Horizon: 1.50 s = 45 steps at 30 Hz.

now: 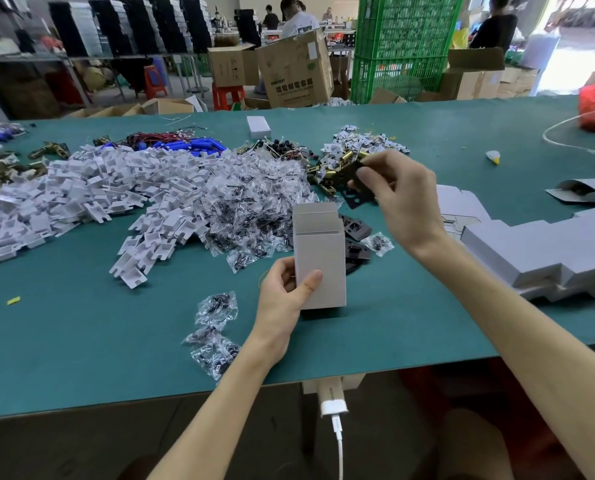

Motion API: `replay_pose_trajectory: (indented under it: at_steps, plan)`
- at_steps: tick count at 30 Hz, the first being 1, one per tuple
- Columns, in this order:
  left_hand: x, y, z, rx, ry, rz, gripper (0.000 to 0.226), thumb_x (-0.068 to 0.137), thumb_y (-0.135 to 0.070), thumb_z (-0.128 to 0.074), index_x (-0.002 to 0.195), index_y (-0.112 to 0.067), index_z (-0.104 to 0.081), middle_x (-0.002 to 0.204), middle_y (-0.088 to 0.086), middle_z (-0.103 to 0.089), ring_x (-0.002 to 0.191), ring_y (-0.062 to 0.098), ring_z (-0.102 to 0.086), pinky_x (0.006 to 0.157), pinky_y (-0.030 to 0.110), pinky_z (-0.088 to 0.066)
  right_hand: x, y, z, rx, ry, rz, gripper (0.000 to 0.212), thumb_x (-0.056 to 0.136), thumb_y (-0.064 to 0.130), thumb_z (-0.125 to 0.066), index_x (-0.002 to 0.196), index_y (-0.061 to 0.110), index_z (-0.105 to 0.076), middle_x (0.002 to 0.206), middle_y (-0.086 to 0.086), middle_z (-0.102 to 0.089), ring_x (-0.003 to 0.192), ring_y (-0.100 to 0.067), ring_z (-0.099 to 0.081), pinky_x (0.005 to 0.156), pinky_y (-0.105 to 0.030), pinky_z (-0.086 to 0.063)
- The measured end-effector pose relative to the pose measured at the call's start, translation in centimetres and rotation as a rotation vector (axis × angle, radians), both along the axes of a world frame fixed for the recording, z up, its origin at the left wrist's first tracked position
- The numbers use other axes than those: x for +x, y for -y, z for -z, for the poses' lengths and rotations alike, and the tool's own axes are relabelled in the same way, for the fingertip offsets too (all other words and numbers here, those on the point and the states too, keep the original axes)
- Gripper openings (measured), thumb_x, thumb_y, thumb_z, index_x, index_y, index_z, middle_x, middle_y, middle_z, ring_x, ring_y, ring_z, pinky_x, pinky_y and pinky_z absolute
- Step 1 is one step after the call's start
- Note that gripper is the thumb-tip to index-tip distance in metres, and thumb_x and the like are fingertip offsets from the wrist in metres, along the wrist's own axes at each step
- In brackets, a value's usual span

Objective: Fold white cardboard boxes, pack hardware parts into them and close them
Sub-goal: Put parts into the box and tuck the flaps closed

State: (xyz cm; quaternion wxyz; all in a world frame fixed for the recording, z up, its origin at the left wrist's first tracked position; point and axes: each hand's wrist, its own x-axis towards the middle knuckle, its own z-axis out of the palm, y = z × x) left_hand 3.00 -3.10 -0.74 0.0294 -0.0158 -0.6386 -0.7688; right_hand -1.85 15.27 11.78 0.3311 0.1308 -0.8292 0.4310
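Observation:
A small white cardboard box stands upright on the green table with its top flaps open. My left hand grips its lower left side, thumb across the front. Above and to the right, my right hand pinches a flat black plate over the brass hardware pile. More black plates lie just behind the box on its right.
White plastic inserts and clear screw bags are heaped to the left and behind. Three loose bags lie near the front edge. Flat box blanks are stacked at the right. A finished white box sits at the back.

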Motion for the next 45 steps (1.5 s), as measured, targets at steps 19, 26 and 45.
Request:
replay_pose_trajectory:
  at_steps: [19,26,45]
  plan:
    - [0.2,0.1,-0.1,0.008,0.001,0.012,0.042,0.085,-0.026,-0.08,0.119,-0.01,-0.062,0.115,0.004,-0.075,0.1,0.011,-0.072,0.082,0.024,-0.057,1.3,3.8,-0.4,0.629,0.228,-0.085,0.011,0.098,0.011,-0.064,0.099,0.008,-0.074,0.095,-0.008,-0.076,0.09,-0.027,-0.068,0.077,-0.039,-0.053]
    - [0.0,0.1,0.1,-0.004,0.002,0.021,0.032,0.091,-0.017,-0.077,0.118,-0.01,-0.062,0.111,0.003,-0.075,0.097,0.007,-0.072,0.079,0.022,-0.057,1.6,4.4,-0.5,0.806,0.429,-0.187,0.022,0.103,0.007,-0.05,0.106,0.013,-0.071,0.103,-0.005,-0.073,0.102,-0.029,-0.065,0.087,-0.042,-0.051]
    - [-0.4,0.2,1.0,-0.092,-0.01,0.023,0.014,0.095,-0.006,-0.067,0.104,-0.017,-0.064,0.088,-0.016,-0.071,0.086,0.006,-0.062,0.072,0.021,-0.05,3.5,12.4,1.4,0.815,0.029,-0.122,0.011,0.095,0.005,-0.06,0.105,0.011,-0.063,0.103,-0.004,-0.063,0.099,-0.024,-0.059,0.075,-0.031,-0.042]
